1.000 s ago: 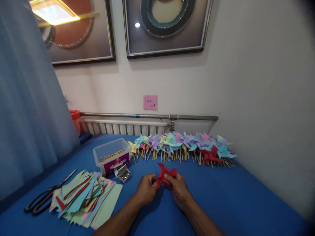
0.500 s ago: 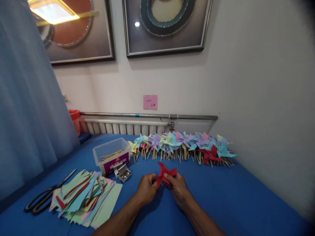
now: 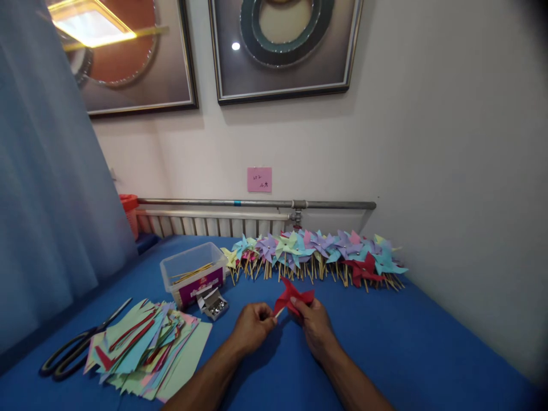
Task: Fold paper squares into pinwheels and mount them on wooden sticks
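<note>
A red paper pinwheel (image 3: pixel 286 294) is held up over the blue cloth in front of me. My right hand (image 3: pixel 315 326) is closed on it, with the thumb pressed near its centre. Closed in a pinch, my left hand (image 3: pixel 253 326) grips a thin pale stick (image 3: pixel 279 312) whose visible end reaches to the pinwheel. Most of that stick is hidden by the fingers, and whether it is fixed to the paper I cannot tell.
Finished pinwheels (image 3: pixel 299 251) lie in a long row at the back. To the left are a clear plastic box (image 3: pixel 194 260) with sticks, a small box of metal pins (image 3: pixel 213 303), a pile of coloured paper (image 3: pixel 145 348) and scissors (image 3: pixel 81 345). A blue curtain (image 3: pixel 55 171) hangs at left.
My left hand has drawn back slightly from the pinwheel, and the pale stick now shows between them. The right hand has shifted a little to the right with the pinwheel.
</note>
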A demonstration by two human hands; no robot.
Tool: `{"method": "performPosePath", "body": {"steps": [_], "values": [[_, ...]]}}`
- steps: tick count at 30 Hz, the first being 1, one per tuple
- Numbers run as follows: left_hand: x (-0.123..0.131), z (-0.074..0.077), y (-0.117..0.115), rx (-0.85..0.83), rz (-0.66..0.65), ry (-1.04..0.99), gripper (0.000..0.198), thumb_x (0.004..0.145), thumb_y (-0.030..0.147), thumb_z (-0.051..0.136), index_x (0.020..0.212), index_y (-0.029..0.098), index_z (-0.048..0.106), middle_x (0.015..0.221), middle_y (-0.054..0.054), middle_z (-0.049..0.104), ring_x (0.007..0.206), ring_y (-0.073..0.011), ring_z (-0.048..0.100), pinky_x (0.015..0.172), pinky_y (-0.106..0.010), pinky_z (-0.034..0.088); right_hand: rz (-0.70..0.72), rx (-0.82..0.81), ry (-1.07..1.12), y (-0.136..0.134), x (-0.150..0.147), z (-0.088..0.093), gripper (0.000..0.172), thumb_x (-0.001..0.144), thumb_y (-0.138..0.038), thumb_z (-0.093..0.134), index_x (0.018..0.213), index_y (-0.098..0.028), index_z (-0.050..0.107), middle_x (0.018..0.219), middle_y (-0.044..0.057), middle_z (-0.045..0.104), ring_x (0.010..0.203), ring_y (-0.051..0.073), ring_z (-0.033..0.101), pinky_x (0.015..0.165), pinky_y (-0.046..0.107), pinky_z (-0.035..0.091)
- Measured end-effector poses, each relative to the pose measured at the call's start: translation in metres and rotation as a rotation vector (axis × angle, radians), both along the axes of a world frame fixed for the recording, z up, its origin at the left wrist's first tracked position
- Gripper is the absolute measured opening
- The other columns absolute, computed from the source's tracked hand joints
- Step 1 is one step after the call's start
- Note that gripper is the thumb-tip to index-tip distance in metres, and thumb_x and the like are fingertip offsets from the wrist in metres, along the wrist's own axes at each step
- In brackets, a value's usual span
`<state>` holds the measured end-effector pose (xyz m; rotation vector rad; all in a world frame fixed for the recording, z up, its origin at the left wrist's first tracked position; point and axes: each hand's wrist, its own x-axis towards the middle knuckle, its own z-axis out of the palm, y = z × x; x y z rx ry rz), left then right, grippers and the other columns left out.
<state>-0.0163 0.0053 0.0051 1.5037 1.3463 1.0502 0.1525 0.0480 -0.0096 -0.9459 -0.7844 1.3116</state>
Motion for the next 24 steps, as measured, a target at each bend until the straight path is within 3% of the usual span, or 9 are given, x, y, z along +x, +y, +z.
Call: {"method": "performPosePath", "body": {"steps": [5, 12, 18, 24], "values": [[-0.001, -0.001, 0.0, -0.045, -0.028, 0.0, 0.021, 0.072, 0.033, 0.068, 0.064, 0.018, 0.056, 0.055, 0.006, 0.046, 0.054, -0.0095, 0.038, 0.054, -0.025, 0.027, 0.045, 0.005, 0.008, -0.004, -0.002, 0.007, 0.04, 0.052, -0.035, 0.093, 0.081, -0.018, 0.07, 0.073, 0.001, 0.075, 0.065, 0.019, 0.068, 0.066, 0.032, 0.056], [-0.001, -0.002, 0.005, -0.05, 0.062, -0.132, 0.031, 0.066, 0.043, 0.073, 0.063, 0.018, 0.055, 0.052, 0.007, 0.042, 0.051, -0.0077, 0.033, 0.051, -0.024, 0.025, 0.122, 0.006, 0.037, -0.014, -0.001, 0.017, 0.04, 0.061, -0.048, 0.09, 0.081, -0.021, 0.068, 0.076, 0.0, 0.073, 0.067, 0.018, 0.071, 0.07, 0.032, 0.056], [-0.004, -0.001, 0.01, -0.068, 0.146, -0.216, 0.033, 0.062, 0.044, 0.075, 0.067, 0.017, 0.058, 0.051, 0.007, 0.044, 0.047, -0.0078, 0.035, 0.049, -0.024, 0.025, 0.062, 0.003, -0.061, -0.008, 0.001, 0.011, 0.044, 0.061, -0.052, 0.086, 0.086, -0.021, 0.068, 0.079, 0.004, 0.075, 0.067, 0.02, 0.071, 0.063, 0.031, 0.052], [-0.005, -0.001, 0.014, -0.073, 0.162, -0.228, 0.03, 0.064, 0.041, 0.077, 0.068, 0.017, 0.059, 0.05, 0.007, 0.045, 0.048, -0.0084, 0.038, 0.05, -0.023, 0.026, 0.017, 0.086, -0.184, -0.003, 0.003, 0.007, 0.053, 0.063, -0.054, 0.083, 0.104, -0.022, 0.07, 0.082, 0.005, 0.076, 0.067, 0.021, 0.07, 0.06, 0.031, 0.051]]}}
